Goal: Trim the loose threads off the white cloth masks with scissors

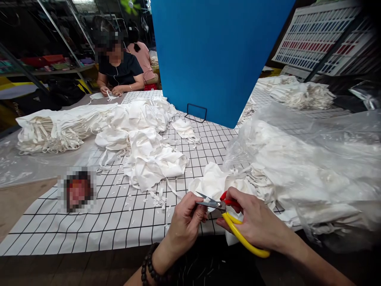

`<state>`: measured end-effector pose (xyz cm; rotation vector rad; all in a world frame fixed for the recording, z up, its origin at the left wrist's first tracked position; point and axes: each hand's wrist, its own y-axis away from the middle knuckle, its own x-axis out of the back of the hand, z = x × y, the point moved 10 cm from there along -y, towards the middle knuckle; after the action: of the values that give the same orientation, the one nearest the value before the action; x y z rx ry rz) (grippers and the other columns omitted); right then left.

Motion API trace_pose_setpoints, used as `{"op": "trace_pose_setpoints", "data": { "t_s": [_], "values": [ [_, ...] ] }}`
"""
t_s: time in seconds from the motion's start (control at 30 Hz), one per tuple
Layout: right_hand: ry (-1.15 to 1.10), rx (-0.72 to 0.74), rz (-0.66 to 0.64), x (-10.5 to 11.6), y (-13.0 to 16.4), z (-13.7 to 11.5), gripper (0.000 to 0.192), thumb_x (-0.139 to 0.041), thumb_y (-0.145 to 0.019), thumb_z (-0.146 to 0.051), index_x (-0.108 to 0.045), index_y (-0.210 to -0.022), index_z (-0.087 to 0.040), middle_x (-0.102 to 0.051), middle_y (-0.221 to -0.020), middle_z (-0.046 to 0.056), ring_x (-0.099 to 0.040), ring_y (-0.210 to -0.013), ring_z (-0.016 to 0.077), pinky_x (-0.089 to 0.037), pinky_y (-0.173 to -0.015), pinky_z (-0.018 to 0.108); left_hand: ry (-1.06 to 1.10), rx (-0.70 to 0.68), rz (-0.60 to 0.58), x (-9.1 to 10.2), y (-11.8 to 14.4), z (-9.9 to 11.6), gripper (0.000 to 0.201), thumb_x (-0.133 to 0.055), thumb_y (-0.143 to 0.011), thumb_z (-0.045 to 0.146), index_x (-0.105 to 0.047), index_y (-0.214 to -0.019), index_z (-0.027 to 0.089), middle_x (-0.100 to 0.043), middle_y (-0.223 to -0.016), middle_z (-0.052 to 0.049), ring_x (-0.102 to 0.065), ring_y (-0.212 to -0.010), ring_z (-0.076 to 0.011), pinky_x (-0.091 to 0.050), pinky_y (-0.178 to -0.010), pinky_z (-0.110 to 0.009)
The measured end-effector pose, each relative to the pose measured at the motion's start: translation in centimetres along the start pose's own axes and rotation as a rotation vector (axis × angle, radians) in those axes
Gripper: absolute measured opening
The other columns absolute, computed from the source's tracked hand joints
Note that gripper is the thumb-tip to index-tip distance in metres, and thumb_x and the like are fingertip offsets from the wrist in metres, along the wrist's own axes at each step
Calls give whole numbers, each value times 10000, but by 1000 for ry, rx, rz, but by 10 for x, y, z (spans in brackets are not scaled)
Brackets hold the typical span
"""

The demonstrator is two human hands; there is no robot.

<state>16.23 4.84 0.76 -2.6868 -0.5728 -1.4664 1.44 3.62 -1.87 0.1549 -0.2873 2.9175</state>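
Both hands meet at the near table edge. Right hand (256,222) closes around yellow-and-red thread snips (232,222), blades slightly parted and pointing left. Left hand (186,224) pinches the white cloth piece (214,184) just beside the blade tips; whether a thread lies between the blades cannot be told.

Small white offcuts (156,198) lie scattered on the gridded table cover (89,226) just beyond the left hand. A loose heap of white pieces (145,147) sits farther left, judged as handled stock. To the right, a large stack under clear plastic sheeting (312,171) appears mostly untouched, so much work seems left. Across the table, another person (119,71) handles similar cloth beside a blue partition (217,55).
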Motion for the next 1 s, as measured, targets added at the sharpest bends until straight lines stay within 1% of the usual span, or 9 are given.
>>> {"op": "trace_pose_setpoints", "data": {
  "t_s": [0.17,0.27,0.47,0.6,0.67,0.83,0.9,0.97,1.0],
  "values": [
    [8,0,10,0,1,0,299,-680,-749,-445,-474,-802,-234,-573,-685,-19,-518,-615,167,-348,-564,273,-28,-1,-18,1,0,4,179,-473,-968,249,-625,-893,193,-541,-800,-27,-565,-729,-137,-457,-660,-251],
    [16,8,18,-2,2,0,302,-668,-760,-452,-458,-776,-235,-561,-647,-30,-509,-586,159,-334,-546,266,-27,-10,-29,0,0,5,181,-474,-968,246,-636,-905,197,-543,-779,-26,-557,-737,-142,-450,-665,-251],
    [93,60,92,3,4,1,311,-646,-773,-443,-417,-733,-237,-508,-561,-55,-473,-513,141,-296,-516,256,-2,16,-50,-1,0,3,201,-469,-969,259,-624,-864,184,-536,-816,-33,-556,-722,-133,-455,-653,-246],
    [104,95,80,4,3,-2,330,-664,-760,-471,-431,-749,-239,-520,-571,-59,-473,-503,135,-286,-506,250,-29,28,-94,-2,0,4,199,-473,-967,269,-628,-879,181,-535,-798,-31,-558,-714,-133,-462,-648,-244],
    [99,110,81,4,3,-5,318,-674,-750,-452,-437,-758,-239,-531,-586,-55,-480,-514,136,-286,-507,247,-39,31,-109,-2,0,5,199,-477,-965,276,-630,-882,179,-540,-797,-34,-561,-709,-134,-465,-640,-242],
    [79,101,91,0,1,-4,312,-685,-738,-416,-434,-705,-234,-492,-545,-57,-444,-501,132,-276,-498,248,-8,64,-109,-2,1,2,225,-473,-965,294,-647,-886,176,-541,-836,-42,-566,-696,-128,-470,-621,-236],
    [5,73,81,2,-2,6,322,-697,-733,-421,-438,-693,-234,-465,-534,-63,-417,-490,125,-281,-484,245,53,71,-76,5,0,0,213,-485,-959,293,-651,-892,176,-540,-852,-39,-574,-677,-121,-473,-619,-238],
    [-137,22,76,8,-8,25,299,-688,-749,-419,-454,-716,-236,-483,-562,-60,-418,-495,120,-304,-466,235,131,58,-7,21,-2,2,196,-510,-946,288,-639,-855,172,-530,-834,-29,-573,-657,-118,-471,-617,-244],
    [-205,-9,96,14,-13,36,275,-677,-763,-414,-470,-740,-235,-512,-593,-51,-432,-504,120,-321,-460,231,158,45,34,32,-2,3,187,-526,-937,285,-629,-833,170,-522,-819,-25,-566,-654,-120,-467,-619,-247]
  ]
}}
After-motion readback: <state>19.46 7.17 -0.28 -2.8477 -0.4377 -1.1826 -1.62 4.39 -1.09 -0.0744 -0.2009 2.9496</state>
